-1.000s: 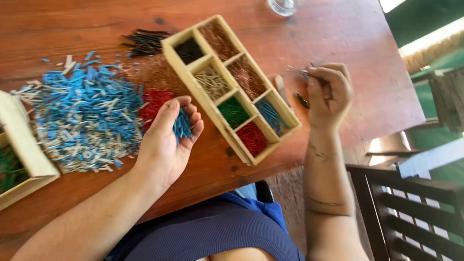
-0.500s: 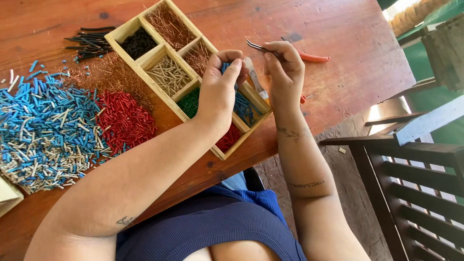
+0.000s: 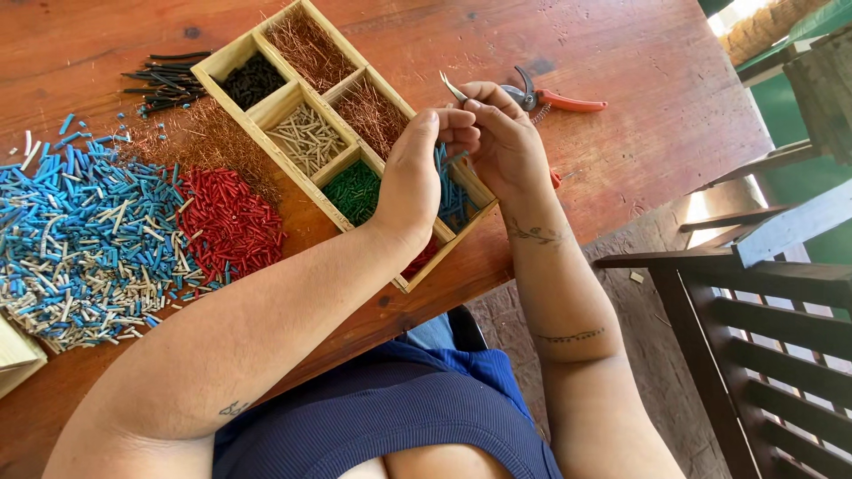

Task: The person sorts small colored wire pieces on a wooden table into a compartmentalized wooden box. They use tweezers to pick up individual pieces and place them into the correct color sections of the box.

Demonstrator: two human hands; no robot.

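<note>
Both hands meet above the near end of a wooden divided tray [image 3: 232, 64]. Left hand [image 3: 417, 168] has its grip curled with the fingertips pinched together over the blue compartment, and blue wire pieces [image 3: 453, 191] lie just beneath them; whether a piece sits between the fingertips cannot be told. Right hand [image 3: 501, 133] is clenched on slim metal tweezers [image 3: 453, 87], whose tips stick up and to the left past the fingers.

Below the hands, the tray lies slantwise on the reddish wooden surface [image 3: 639, 142], near its front edge. Its near compartments hold blue pieces, green pieces [image 3: 353, 191] and a glimpse of red under the left wrist. Farther along come pale beige pieces [image 3: 306, 137], copper strands [image 3: 371, 113], black pieces [image 3: 253, 80] and more copper strands at the far end.

Left of the tray, loose on the surface, lie a red heap [image 3: 229, 222], a broad spread of blue and beige pieces [image 3: 80, 239], a thin scatter of copper strands and, farther off, a bunch of black wires [image 3: 164, 84]. A corner of a second wooden box [image 3: 13, 359] shows at the left edge.

Beyond the right hand rest orange-handled cutters [image 3: 555, 98]. A dark slatted chair [image 3: 763, 337] stands to the right, off the surface.
</note>
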